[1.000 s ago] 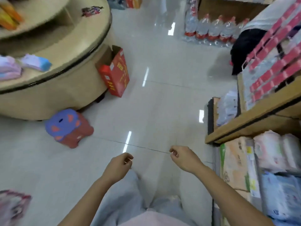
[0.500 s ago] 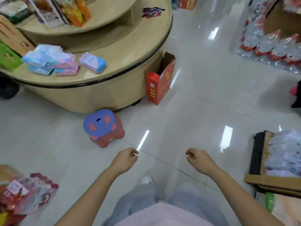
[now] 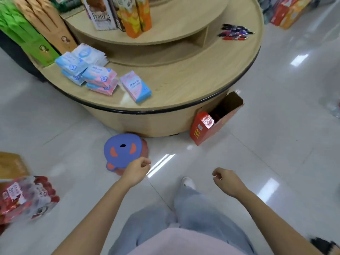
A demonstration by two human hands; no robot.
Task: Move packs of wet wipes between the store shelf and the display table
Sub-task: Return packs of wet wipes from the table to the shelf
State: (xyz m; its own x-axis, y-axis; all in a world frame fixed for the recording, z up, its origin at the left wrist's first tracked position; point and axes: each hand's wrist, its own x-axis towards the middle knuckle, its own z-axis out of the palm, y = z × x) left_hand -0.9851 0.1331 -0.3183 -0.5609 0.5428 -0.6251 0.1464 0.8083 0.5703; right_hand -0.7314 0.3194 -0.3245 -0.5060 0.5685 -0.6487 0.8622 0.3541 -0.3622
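Note:
Several packs of wet wipes lie on the lower tier of the round wooden display table [image 3: 184, 100]. A blue and pink stack [image 3: 86, 70] sits at the left, and one pink and blue pack [image 3: 135, 86] lies alone near the rim. My left hand [image 3: 136, 171] and my right hand [image 3: 227, 181] hang in front of me over the floor, well short of the table. Their fingers are loosely curled and they hold nothing. The store shelf is out of view.
A blue and red stool [image 3: 123, 153] stands on the floor just beyond my left hand. An open red carton [image 3: 211, 124] leans against the table's base. Pens [image 3: 234, 32] lie on the table's right, juice cartons [image 3: 136, 13] on its upper tier. A wrapped bottle pack [image 3: 25, 197] is at left.
The view has swung left from the store shelf to the display table, which is now closer and centred. Both hands stay empty and low.

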